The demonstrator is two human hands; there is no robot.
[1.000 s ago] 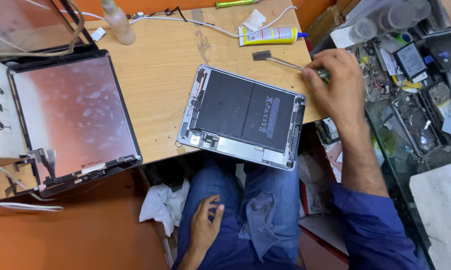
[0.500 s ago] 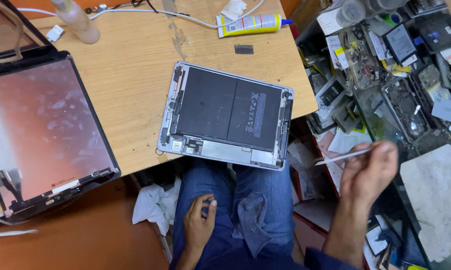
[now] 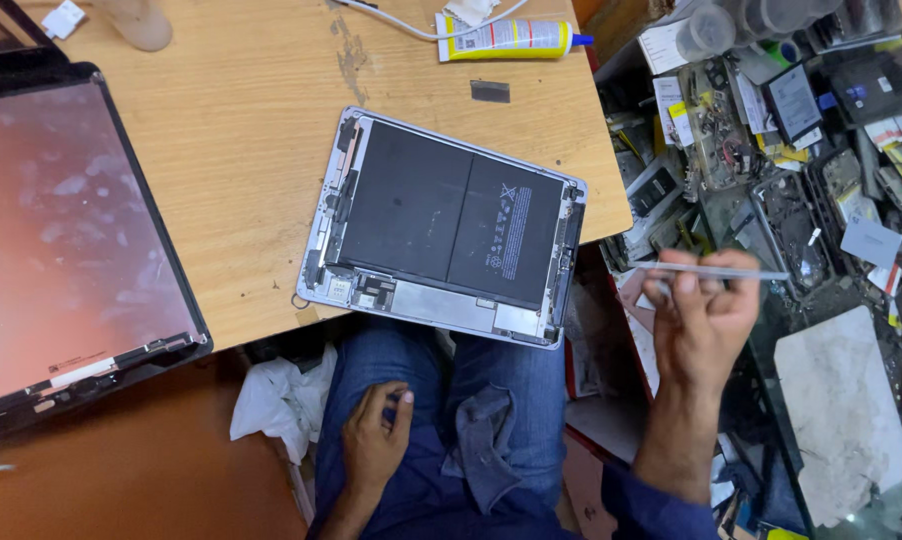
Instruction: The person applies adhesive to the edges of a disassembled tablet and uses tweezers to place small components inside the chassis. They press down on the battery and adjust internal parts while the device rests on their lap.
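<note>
- Right hand (image 3: 706,320): raised off the right edge of the table (image 3: 241,190), above the cluttered parts shelf (image 3: 791,130); its grip is pinched shut on a thin, flat metal tool (image 3: 716,270) held level, the tip pointing right.
- Left hand (image 3: 376,440): rests on the person's lap in blue jeans (image 3: 491,400); fingers loosely curled, grip narrow — whether it holds anything cannot be told.
- Opened tablet (image 3: 446,225): lies face-up at the near edge of the table, its near-right corner overhanging the lap; 2 black battery cells fill the metal shell. It is well apart from both hands.
- Detached screen panel (image 3: 71,240): lies at the left of the table, glass reflecting pink.
- Yellow glue tube (image 3: 506,38): lies at the far edge — a small dark strip (image 3: 490,91) sits just near of it.
- White cloth (image 3: 281,400): crumpled below the table edge, left of the lap.
</note>
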